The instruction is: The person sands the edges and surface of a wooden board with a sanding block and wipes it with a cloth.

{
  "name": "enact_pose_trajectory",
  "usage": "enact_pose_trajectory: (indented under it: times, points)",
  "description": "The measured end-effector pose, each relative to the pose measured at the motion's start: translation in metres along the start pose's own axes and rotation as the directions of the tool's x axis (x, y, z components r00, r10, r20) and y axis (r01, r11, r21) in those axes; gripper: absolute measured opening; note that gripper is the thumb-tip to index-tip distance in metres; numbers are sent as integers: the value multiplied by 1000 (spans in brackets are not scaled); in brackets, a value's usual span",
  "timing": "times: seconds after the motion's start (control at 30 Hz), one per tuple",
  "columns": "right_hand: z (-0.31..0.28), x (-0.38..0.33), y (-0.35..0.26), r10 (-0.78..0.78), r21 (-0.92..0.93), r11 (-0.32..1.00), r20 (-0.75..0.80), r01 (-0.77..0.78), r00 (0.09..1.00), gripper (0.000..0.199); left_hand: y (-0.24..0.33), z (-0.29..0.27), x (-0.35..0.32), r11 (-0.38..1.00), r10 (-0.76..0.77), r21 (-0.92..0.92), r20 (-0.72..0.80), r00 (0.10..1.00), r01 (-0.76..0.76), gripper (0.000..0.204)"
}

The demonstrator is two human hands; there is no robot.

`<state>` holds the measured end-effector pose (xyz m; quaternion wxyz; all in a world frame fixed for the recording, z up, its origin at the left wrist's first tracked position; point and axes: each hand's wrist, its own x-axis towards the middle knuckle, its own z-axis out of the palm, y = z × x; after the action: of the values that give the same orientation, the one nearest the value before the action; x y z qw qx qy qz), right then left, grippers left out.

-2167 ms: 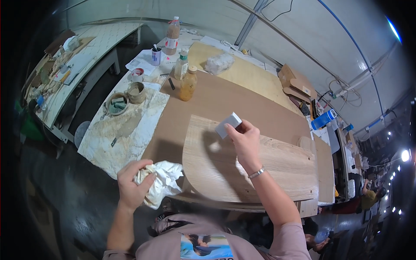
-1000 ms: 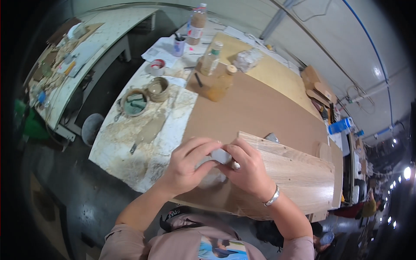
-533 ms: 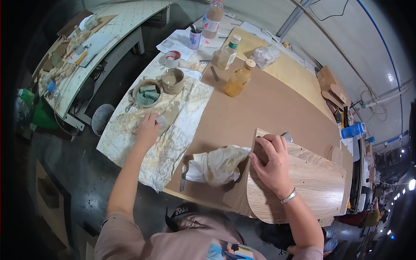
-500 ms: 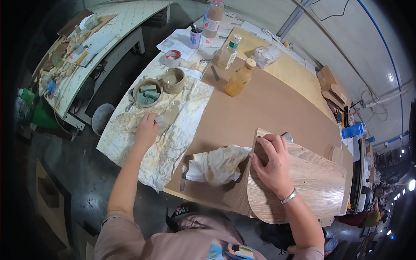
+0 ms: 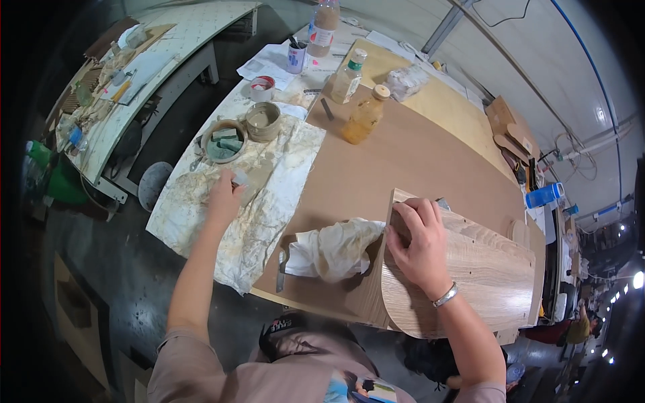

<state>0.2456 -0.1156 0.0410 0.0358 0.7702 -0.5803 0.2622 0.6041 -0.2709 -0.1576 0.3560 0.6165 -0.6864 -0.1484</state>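
left hand (image 5: 224, 196) out over the stained paper sheet (image 5: 201, 205), fingers curled on a small pale block (image 5: 239, 177) — grip itself partly hidden. just beyond: shallow bowl (image 5: 224, 140) with green pieces, round cup (image 5: 263, 121). centre of brown tabletop (image 5: 396, 151): crumpled white rag (image 5: 334, 246), untouched, against the panel edge. right hand (image 5: 416, 238) flat on curved wooden panel (image 5: 470, 269), fingers spread — pressing near its upper left corner. amber bottle (image 5: 363, 115) well apart, behind.
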Motion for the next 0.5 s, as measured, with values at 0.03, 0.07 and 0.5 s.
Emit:
enact_pose_trajectory:
  times: [0.03, 0.07, 0.5]
  points:
    - [0, 0, 1, -4, -2, 1000, -2, 4, 1000, 36, 2, 0, -4, 997, -69, -25, -3, 998, 69, 26]
    - [0, -1, 0, 1, -6, 1000, -5, -1, 1000, 36, 9, 2, -5, 989, -133, -56, 4, 991, 133, 26]
    - [0, 0, 0, -21, 0, 1000, -18, 21, 1000, 33, 12, 3, -8, 979, -155, 144, 47, 987, 147, 28]
